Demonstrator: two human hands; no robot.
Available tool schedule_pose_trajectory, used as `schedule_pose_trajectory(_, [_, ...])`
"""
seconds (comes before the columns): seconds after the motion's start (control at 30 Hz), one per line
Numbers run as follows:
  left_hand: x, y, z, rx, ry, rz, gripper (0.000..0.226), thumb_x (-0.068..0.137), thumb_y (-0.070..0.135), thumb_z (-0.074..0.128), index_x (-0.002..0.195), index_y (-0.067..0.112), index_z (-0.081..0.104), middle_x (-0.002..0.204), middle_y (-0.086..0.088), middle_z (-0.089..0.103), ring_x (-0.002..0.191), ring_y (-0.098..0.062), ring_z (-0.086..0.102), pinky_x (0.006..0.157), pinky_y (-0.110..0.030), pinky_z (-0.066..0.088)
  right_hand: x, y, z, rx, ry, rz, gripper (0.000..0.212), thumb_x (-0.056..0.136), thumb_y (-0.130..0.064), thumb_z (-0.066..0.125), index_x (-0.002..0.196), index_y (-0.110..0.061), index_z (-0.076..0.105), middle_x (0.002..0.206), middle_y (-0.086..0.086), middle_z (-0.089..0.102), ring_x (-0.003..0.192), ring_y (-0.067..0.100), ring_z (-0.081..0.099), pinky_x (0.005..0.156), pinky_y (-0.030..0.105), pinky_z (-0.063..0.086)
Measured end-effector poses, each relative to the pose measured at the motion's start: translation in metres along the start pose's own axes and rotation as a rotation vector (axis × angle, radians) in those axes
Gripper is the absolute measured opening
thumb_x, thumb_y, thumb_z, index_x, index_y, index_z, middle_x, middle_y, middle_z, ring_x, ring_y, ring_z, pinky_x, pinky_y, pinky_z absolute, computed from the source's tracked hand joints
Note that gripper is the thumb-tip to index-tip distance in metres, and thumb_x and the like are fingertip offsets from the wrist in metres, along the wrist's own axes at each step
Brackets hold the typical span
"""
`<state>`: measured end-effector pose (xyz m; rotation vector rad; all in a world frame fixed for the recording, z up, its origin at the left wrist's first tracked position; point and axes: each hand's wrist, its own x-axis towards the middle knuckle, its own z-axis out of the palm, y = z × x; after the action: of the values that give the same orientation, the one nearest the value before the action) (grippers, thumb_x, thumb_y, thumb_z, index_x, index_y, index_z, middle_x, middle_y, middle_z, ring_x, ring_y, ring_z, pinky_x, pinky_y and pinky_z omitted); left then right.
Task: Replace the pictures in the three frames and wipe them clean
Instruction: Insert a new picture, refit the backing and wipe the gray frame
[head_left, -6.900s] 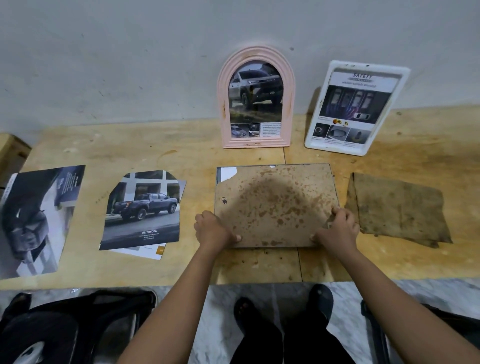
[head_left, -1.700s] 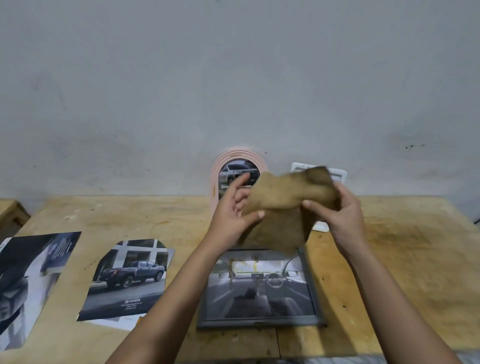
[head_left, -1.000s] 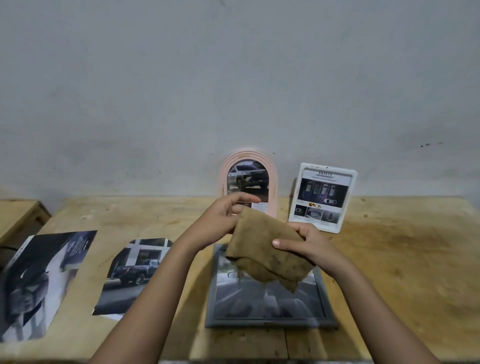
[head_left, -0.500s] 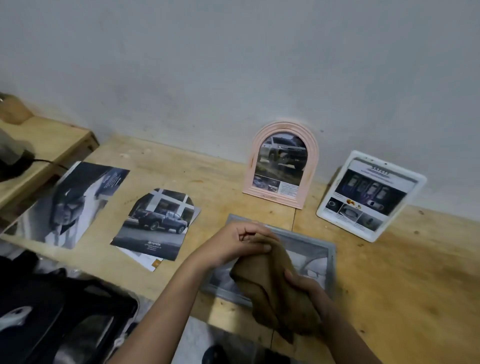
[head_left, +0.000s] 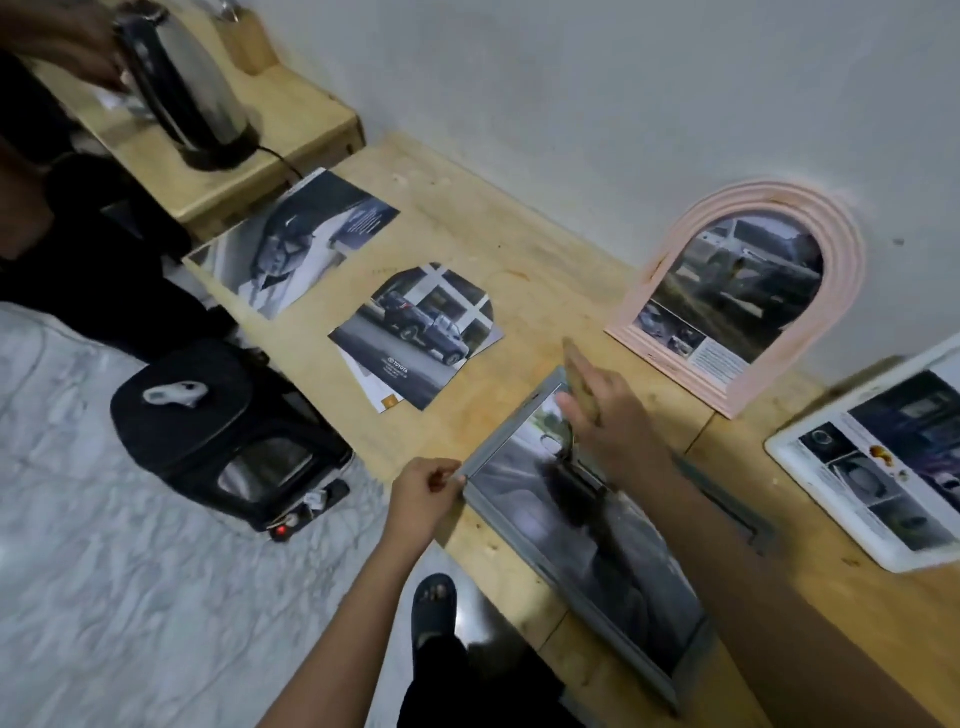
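A grey frame (head_left: 524, 525) lies face up on the wooden table (head_left: 519, 270), showing a car-interior picture. My left hand (head_left: 423, 491) pinches its near left corner. My right hand (head_left: 608, 421) presses a brown cloth (head_left: 579, 374) on the glass at the frame's far corner; most of the cloth is hidden under the hand. A pink arched frame (head_left: 748, 296) and a white frame (head_left: 883, 467) lean on the wall, each with a car picture. Two loose car pictures (head_left: 415, 335) (head_left: 296, 239) lie on the table to the left.
A steel kettle (head_left: 182, 83) stands on a lower wooden shelf (head_left: 280, 119) at far left, with another person's hand (head_left: 67, 41) on it. A black bag (head_left: 218, 431) sits on the marble floor below the table edge. My foot (head_left: 434, 603) is under the table.
The view has swung left and tilted. My right hand has carried the cloth onto the frame's far corner, and my left hand has let go of the cloth and taken the frame's corner.
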<state>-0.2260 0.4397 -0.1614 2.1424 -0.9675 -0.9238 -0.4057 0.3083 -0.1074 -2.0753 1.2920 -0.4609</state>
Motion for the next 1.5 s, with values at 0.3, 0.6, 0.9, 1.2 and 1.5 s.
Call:
schedule_pose_trajectory(0.3, [0.008,-0.002,0.003,-0.097,0.084,-0.147,0.017,0.079,0.006,0.072,0.095,0.003,0.074,0.085,-0.009,0.065,0.079,-0.018,0.058,0.064,-0.014,0.041,-0.016,0.019,0.110,-0.610,-0.178,-0.510,0.042,0.089,-0.032,0.039,0.126,-0.026,0.057,0.134,0.000,0.057,0.123,0.021,0.053,0.104,0.043,0.031])
schedule_pose_trajectory(0.6, [0.005,0.008,0.001,-0.101,0.059,-0.216,0.013,0.082,0.007,0.069,0.094,0.003,0.073,0.090,-0.004,0.062,0.082,-0.014,0.058,0.065,-0.014,0.044,0.052,0.047,0.060,-0.703,-0.034,-0.282,0.049,0.074,0.002,0.053,0.121,-0.010,0.058,0.121,0.013,0.063,0.113,0.029,0.058,0.094,0.043,0.044])
schedule_pose_trajectory(0.9, [0.034,0.048,0.022,0.410,-0.080,0.035,0.021,0.091,0.020,0.052,0.102,0.005,0.062,0.105,-0.013,0.053,0.100,-0.029,0.050,0.082,-0.035,0.046,0.069,0.057,0.066,-0.437,-0.019,-0.084,0.058,0.081,0.001,0.059,0.137,-0.009,0.045,0.133,0.017,0.052,0.121,0.031,0.048,0.095,0.042,0.047])
schedule_pose_trajectory(1.2, [0.052,0.058,0.036,0.479,-0.046,-0.015,0.019,0.088,0.029,0.059,0.077,0.014,0.060,0.093,-0.010,0.062,0.083,-0.031,0.057,0.062,-0.028,0.038,0.070,0.068,0.059,-0.245,-0.023,-0.069,0.055,0.086,0.002,0.051,0.139,-0.009,0.043,0.134,0.017,0.051,0.119,0.033,0.050,0.097,0.041,0.046])
schedule_pose_trajectory(1.5, [0.050,0.059,0.035,0.470,-0.019,-0.039,0.019,0.088,0.030,0.059,0.080,0.014,0.064,0.092,-0.011,0.067,0.086,-0.033,0.059,0.063,-0.028,0.038,-0.015,0.093,0.015,-0.399,0.120,0.046,0.047,0.084,0.000,0.055,0.128,-0.017,0.057,0.123,0.010,0.062,0.098,0.035,0.060,0.068,0.036,0.050])
